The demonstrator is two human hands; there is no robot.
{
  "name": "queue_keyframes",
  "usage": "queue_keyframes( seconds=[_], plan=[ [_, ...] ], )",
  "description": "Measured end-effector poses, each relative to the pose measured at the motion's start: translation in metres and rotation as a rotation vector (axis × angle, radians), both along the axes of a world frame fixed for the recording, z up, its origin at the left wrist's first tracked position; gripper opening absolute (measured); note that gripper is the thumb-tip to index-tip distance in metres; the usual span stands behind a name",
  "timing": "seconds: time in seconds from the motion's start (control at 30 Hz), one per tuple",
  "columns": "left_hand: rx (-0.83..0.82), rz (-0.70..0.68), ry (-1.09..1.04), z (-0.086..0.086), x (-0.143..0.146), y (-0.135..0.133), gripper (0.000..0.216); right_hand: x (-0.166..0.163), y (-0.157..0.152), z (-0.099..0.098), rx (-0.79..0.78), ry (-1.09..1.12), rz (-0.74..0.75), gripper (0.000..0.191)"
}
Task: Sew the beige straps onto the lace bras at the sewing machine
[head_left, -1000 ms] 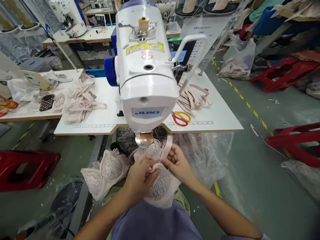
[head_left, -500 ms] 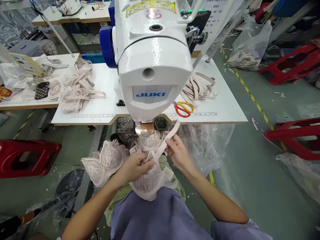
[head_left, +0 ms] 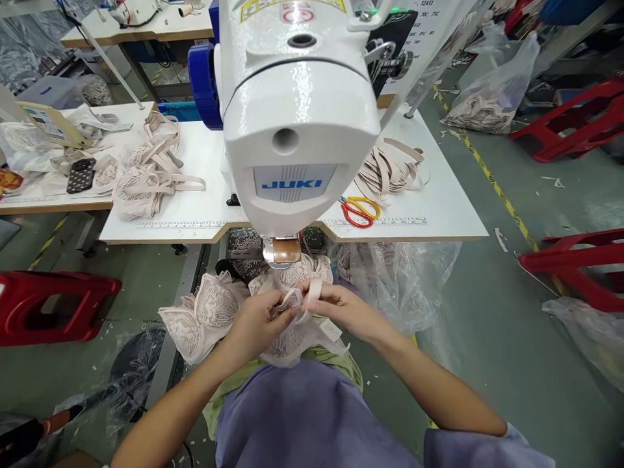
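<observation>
Below the head of a white JUKI sewing machine (head_left: 292, 149), my left hand (head_left: 260, 325) pinches the upper edge of a pale pink lace bra (head_left: 287, 344) that hangs over my lap. Close beside it, my right hand (head_left: 341, 305) is closed on the bra's strap (head_left: 314, 290), which bends in a loop between the fingers. A white label (head_left: 331, 328) hangs from the bra on the right. More lace cups (head_left: 214, 305) lie to the left of my left hand, and others sit under the machine's needle area (head_left: 283, 252).
Red-and-yellow-handled scissors (head_left: 359, 211) and a pile of straps (head_left: 390, 169) lie on the white table (head_left: 448, 208). A heap of lace bras (head_left: 146, 175) sits at the left. Red stools (head_left: 53, 305) stand on the floor, and a plastic bag (head_left: 404, 279) hangs below the table's front edge.
My right hand has come down and left, closer to my left hand. The strap, stretched up to the right before, is now folded into a loop. The bra has shifted slightly upward.
</observation>
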State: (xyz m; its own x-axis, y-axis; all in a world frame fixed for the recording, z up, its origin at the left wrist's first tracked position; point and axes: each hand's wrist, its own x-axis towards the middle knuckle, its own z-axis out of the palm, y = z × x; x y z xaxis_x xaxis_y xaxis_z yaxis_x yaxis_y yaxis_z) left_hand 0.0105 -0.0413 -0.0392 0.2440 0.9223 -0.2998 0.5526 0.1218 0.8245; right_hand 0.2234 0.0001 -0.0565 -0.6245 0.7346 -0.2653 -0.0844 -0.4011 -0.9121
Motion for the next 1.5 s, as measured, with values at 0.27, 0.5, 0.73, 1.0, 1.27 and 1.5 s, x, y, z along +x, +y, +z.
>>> queue_keyframes(
  seconds=[0.27, 0.5, 0.73, 1.0, 1.27, 1.5],
  plan=[
    [0.057, -0.074, -0.059, 0.006, -0.008, 0.003, 0.007, -0.017, -0.001, 0.013, 0.598, -0.194, -0.022, 0.019],
    [0.543, 0.121, -0.392, -0.01, 0.002, -0.005, 0.007, -0.019, 0.007, 0.02, 0.536, -0.045, -0.159, 0.015],
    [0.553, 0.062, -0.246, -0.02, -0.001, 0.013, 0.027, -0.015, 0.045, 0.028, 0.395, -0.157, -0.114, 0.023],
    [0.394, 0.005, 0.016, 0.017, -0.013, 0.048, 0.03, -0.01, 0.093, 0.009, 0.218, -0.154, -0.225, 0.036],
    [0.275, 0.014, 0.058, 0.031, -0.011, 0.054, 0.029, -0.035, 0.122, 0.014, 0.81, -0.435, -0.388, 0.018],
    [0.319, -0.08, 0.051, 0.03, -0.009, 0.053, 0.029, -0.038, 0.126, 0.016, 0.83, -0.521, -0.31, 0.013]
  ],
)
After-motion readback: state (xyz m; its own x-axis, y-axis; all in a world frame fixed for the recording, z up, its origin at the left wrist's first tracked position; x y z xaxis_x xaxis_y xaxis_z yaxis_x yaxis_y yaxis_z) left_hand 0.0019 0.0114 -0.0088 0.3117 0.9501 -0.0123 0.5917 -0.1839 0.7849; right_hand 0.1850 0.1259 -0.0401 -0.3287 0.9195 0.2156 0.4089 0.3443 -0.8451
